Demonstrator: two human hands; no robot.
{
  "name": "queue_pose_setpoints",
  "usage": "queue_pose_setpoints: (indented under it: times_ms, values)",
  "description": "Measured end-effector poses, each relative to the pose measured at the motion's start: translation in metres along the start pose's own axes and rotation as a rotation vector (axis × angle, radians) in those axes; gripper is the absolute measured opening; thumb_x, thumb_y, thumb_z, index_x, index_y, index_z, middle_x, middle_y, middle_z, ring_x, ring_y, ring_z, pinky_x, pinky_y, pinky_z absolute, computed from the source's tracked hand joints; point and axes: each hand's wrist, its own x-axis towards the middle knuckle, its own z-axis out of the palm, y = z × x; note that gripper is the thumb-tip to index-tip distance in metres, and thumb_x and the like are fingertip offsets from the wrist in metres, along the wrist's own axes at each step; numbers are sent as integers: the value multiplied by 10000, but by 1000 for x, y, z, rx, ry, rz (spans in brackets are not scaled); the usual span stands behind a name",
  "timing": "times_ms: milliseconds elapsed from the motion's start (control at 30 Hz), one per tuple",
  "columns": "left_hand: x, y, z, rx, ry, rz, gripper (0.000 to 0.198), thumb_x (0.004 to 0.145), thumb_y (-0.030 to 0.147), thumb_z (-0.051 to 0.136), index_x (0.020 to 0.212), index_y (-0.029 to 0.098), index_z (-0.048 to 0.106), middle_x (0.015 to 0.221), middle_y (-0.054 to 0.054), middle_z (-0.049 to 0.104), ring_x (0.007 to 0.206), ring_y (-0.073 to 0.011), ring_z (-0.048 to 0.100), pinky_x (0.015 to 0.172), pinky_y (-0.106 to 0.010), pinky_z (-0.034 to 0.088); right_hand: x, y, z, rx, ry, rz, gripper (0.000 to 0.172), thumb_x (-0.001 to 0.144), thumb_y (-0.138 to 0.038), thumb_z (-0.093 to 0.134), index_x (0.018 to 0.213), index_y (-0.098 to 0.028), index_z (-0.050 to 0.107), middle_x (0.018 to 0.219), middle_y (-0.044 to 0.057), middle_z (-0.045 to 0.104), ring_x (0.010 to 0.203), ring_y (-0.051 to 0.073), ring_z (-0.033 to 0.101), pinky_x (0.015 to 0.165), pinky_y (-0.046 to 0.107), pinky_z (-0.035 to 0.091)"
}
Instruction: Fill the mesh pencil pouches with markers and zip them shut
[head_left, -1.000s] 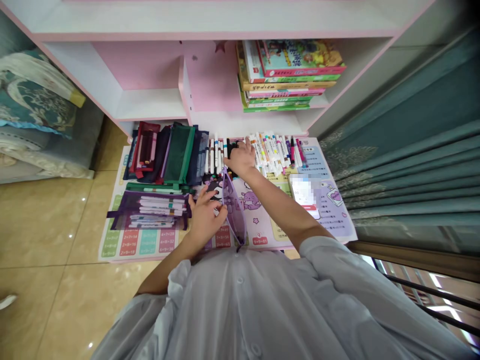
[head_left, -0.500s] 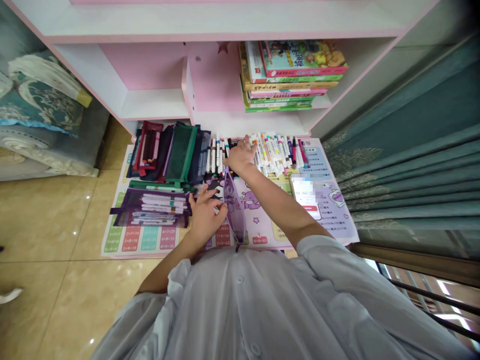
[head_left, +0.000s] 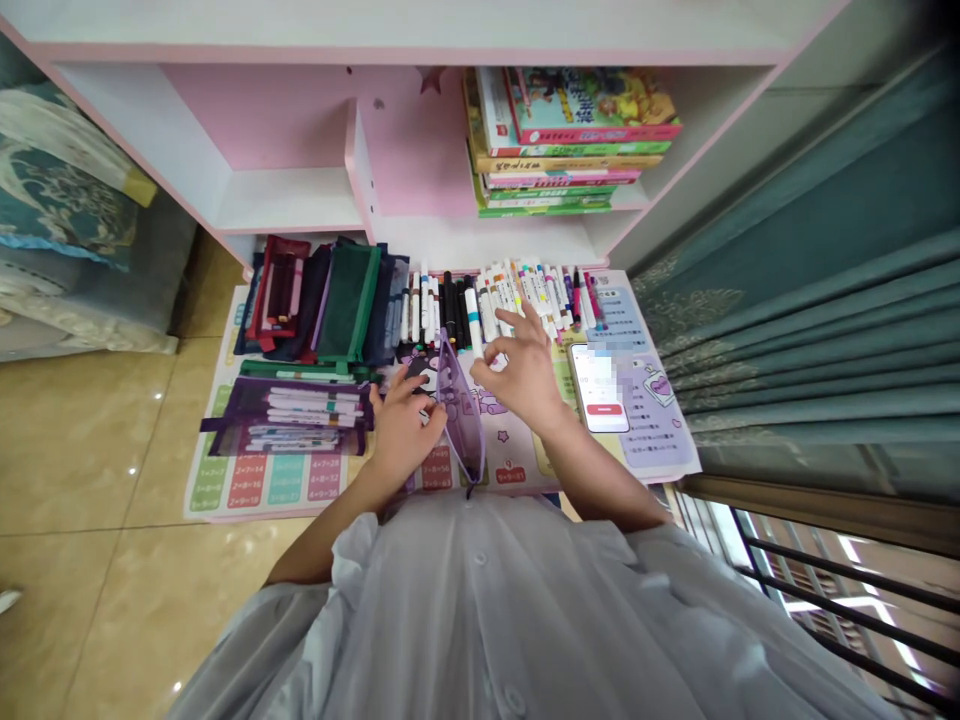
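My left hand pinches the edge of a translucent purple zip pouch, which stands tilted on a printed multiplication-table mat. My right hand hangs just above the mat, its fingers curled and apart, holding nothing I can see. It is close to a row of felt-tip markers lying side by side, with a white marker nearest to it. A phone with a blurred screen lies to the right of that hand.
Several zip pouches stand in a row at the back left of the mat, and a dark purple pouch of markers lies before them. Books sit on a pink-and-white shelf above. A teal curtain hangs right; cushions and a tiled floor lie left.
My right hand has drawn back from over the markers, moving toward me and rightward. My left hand stays on the purple pouch.
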Motion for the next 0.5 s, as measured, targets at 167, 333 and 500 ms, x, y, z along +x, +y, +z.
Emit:
queue_pose_setpoints:
  times_ms: [167,333,500]
  values:
    - [-1,-2,0,-3,-5,2,209,847,258,615,645,221,657,1317,-42,701,1449,-334,449,1209,-712,156,-47,-4,1,-14,-57,-108,182,739,-270,655,573,-208,616,1418,120,623,1504,413,351,1116,663,356]
    - [0,-2,2,-6,11,-2,212,845,245,611,638,224,651,1311,-36,706,1442,-324,462,1216,-706,149,-65,-17,9,-230,-263,-24,144,760,-296,650,656,-239,731,1511,101,559,1537,405,294,1167,662,286]
    - [-1,0,4,8,18,3,222,837,250,615,623,237,670,1289,-35,715,1423,-322,486,1241,-675,158,-61,-21,16,-398,-398,44,260,822,-352,598,910,-255,822,1580,112,481,1563,409,219,1204,673,228]
